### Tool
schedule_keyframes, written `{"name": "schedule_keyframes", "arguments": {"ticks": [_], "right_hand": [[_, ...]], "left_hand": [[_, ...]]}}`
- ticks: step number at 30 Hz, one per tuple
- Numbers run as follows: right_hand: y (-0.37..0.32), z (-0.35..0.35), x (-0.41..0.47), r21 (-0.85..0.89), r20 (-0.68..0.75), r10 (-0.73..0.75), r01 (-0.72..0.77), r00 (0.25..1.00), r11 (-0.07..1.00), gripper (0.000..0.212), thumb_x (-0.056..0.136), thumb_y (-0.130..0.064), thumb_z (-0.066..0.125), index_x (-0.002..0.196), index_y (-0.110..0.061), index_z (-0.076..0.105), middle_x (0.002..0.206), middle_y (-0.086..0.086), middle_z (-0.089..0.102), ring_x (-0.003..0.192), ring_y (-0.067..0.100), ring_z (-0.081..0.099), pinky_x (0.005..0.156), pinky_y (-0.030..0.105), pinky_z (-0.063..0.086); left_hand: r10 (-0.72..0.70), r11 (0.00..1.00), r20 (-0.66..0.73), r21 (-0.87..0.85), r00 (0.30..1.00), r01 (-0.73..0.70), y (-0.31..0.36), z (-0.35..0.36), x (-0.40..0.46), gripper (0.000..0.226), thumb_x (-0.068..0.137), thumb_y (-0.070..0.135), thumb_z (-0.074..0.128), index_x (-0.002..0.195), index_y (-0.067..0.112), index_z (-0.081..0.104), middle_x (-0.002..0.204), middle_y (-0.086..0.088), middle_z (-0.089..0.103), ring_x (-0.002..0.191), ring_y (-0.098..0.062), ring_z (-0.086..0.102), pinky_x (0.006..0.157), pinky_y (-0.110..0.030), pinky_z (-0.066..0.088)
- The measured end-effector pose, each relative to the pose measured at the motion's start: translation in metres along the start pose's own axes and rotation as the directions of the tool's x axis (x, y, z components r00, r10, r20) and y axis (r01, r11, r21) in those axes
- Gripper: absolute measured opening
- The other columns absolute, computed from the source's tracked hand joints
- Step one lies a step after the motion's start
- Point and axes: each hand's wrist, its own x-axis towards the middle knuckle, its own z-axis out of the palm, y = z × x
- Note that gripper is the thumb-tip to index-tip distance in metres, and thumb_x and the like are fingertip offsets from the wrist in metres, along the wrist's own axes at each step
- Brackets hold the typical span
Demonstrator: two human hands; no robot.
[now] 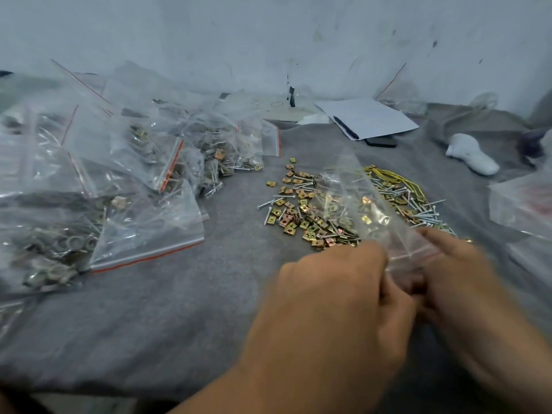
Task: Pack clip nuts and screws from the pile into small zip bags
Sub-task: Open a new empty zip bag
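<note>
Both hands, left hand [337,297] and right hand [466,282], pinch the red-striped mouth of a small clear plastic zip bag [367,210], held just above the loose pile of brass clip nuts and silver screws [322,216], probably so filling needs little reach

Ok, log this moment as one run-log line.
both hands: left hand and right hand pinch small clear zip bag | pile: gold clip nuts and silver screws loose on grey cloth

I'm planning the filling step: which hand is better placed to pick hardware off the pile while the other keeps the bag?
Probably the right hand: it sits nearest the pile. Both hands pinch the zip bag, and the left hand could keep holding it.
</note>
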Motion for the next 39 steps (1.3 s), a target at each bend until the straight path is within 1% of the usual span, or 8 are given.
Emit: {"name": "schedule_keyframes", "arguments": {"ticks": [7, 13, 16, 18, 21, 24, 35, 39], "right_hand": [[-0.009, -0.003, -0.003, -0.049, 0.066, -0.127, 0.131, 0.990, 0.990, 0.028, 0.075, -0.033, 0.083, 0.085, -0.012, 0.067, 0.050, 0.006, 0.056, 0.033, 0.015, 0.042, 0.036, 0.018, 0.031], [-0.009, -0.006, -0.008, -0.431, 0.168, -0.519, 0.536, 0.838, 0.726, 0.030, 0.074, -0.042, 0.076, 0.087, -0.016, 0.071, 0.079, 0.003, 0.072, 0.076, 0.030, 0.070, 0.068, 0.039, 0.055], [-0.002, -0.003, -0.013, -0.312, 0.263, -0.538, 0.598, 0.801, 0.738, 0.024, 0.080, -0.031, 0.079, 0.100, -0.018, 0.074, 0.093, -0.001, 0.076, 0.087, 0.026, 0.073, 0.076, 0.047, 0.058], [0.003, 0.004, -0.015, -0.194, 0.319, -0.498, 0.570, 0.806, 0.798, 0.020, 0.087, -0.028, 0.080, 0.105, -0.025, 0.071, 0.095, -0.002, 0.075, 0.087, 0.022, 0.073, 0.076, 0.045, 0.059], [0.012, 0.009, -0.016, -0.195, 0.314, -0.466, 0.536, 0.828, 0.821, 0.025, 0.088, -0.031, 0.081, 0.106, -0.034, 0.064, 0.094, -0.004, 0.073, 0.087, 0.021, 0.073, 0.074, 0.041, 0.060], [0.021, 0.011, -0.014, -0.252, 0.257, -0.445, 0.504, 0.858, 0.826, 0.027, 0.085, -0.033, 0.082, 0.103, -0.035, 0.062, 0.092, -0.007, 0.072, 0.082, 0.017, 0.072, 0.068, 0.034, 0.061], [0.030, 0.018, -0.001, -0.177, 0.220, -0.327, 0.367, 0.919, 0.913, 0.029, 0.081, -0.038, 0.083, 0.100, -0.035, 0.061, 0.082, -0.004, 0.074, 0.069, 0.011, 0.071, 0.062, 0.041, 0.061], [0.010, 0.003, 0.008, -0.203, 0.437, -0.263, 0.379, 0.860, 0.903, 0.039, 0.080, -0.034, 0.087, 0.111, -0.031, 0.063, 0.097, -0.005, 0.075, 0.081, 0.015, 0.073, 0.070, 0.032, 0.061]], "left_hand": [[-0.072, 0.996, 0.194, 0.073, 0.978, 0.059, 0.010, -0.005, -0.007, 0.030, 0.098, 0.053, 0.036, 0.083, 0.027, 0.036, 0.087, 0.005, 0.056, 0.081, -0.022, 0.056, 0.067, -0.037, 0.036], [0.447, 0.895, 0.054, -0.020, 0.893, -0.447, 0.011, -0.032, 0.009, 0.011, 0.087, 0.031, 0.079, 0.094, 0.025, 0.073, 0.096, 0.008, 0.069, 0.091, -0.013, 0.064, 0.070, -0.040, 0.057], [0.327, 0.934, 0.387, 0.005, 0.862, -0.356, -0.022, -0.048, 0.023, 0.109, 0.067, 0.068, 0.083, 0.158, 0.036, 0.033, 0.156, 0.018, 0.038, 0.152, -0.007, 0.025, 0.124, -0.037, 0.029], [0.150, 0.960, 0.559, 0.114, 0.816, -0.254, -0.040, -0.052, 0.026, 0.146, 0.047, 0.086, 0.079, 0.158, 0.054, -0.011, 0.160, 0.037, 0.006, 0.153, 0.008, -0.006, 0.128, -0.024, 0.001], [0.108, 0.984, 0.577, 0.052, 0.810, -0.169, -0.059, -0.042, 0.023, 0.132, 0.049, 0.091, 0.073, 0.156, 0.059, 0.003, 0.147, 0.043, 0.028, 0.142, 0.014, 0.026, 0.116, -0.006, 0.019], [0.154, 0.974, 0.515, 0.065, 0.844, -0.217, -0.064, -0.031, 0.023, 0.107, 0.056, 0.090, 0.067, 0.150, 0.050, 0.032, 0.130, 0.034, 0.048, 0.122, 0.006, 0.049, 0.103, -0.019, 0.043], [0.225, 0.956, 0.484, 0.059, 0.846, -0.288, -0.058, -0.015, 0.022, 0.069, 0.066, 0.078, 0.069, 0.119, 0.035, 0.054, 0.106, 0.020, 0.055, 0.096, -0.009, 0.059, 0.083, -0.041, 0.054], [0.180, 0.976, 0.429, 0.031, 0.885, -0.214, -0.070, -0.017, 0.023, 0.059, 0.072, 0.076, 0.066, 0.119, 0.041, 0.054, 0.105, 0.021, 0.060, 0.096, -0.003, 0.060, 0.082, -0.038, 0.053]]}}
